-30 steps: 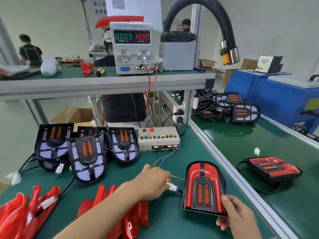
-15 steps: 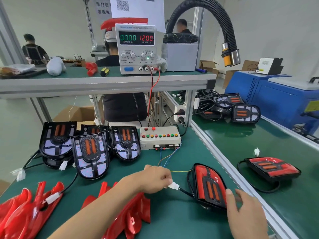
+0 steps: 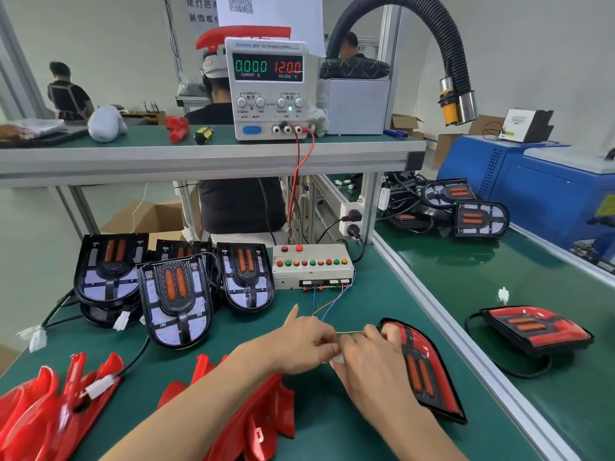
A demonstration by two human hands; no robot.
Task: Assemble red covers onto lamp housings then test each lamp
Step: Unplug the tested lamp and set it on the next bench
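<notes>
The left hand (image 3: pixel 307 341) and the right hand (image 3: pixel 367 356) are meeting low in the middle of the frame, both pinching a small white plug (image 3: pixel 336 358). The red-covered lamp (image 3: pixel 424 367) is lying on the green table (image 3: pixel 372 307) just right of them. Bare lamp housings (image 3: pixel 176 299) are sitting at the left, above loose red covers (image 3: pixel 43 414).

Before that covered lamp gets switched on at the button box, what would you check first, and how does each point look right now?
1. Power supply on, reading 12.00 volts: ok.
2. Current reading 0.000, nothing drawing yet: ok.
3. White plug fully mated: cannot tell, both hands hide it.
4. Left hand and right hand both pinch at the plug, neither free for the button box: not ok.
5. Red cover seated on the lamp: cannot tell, partly hidden.
6. Thin wires run unbroken from box to hands: ok.
</notes>
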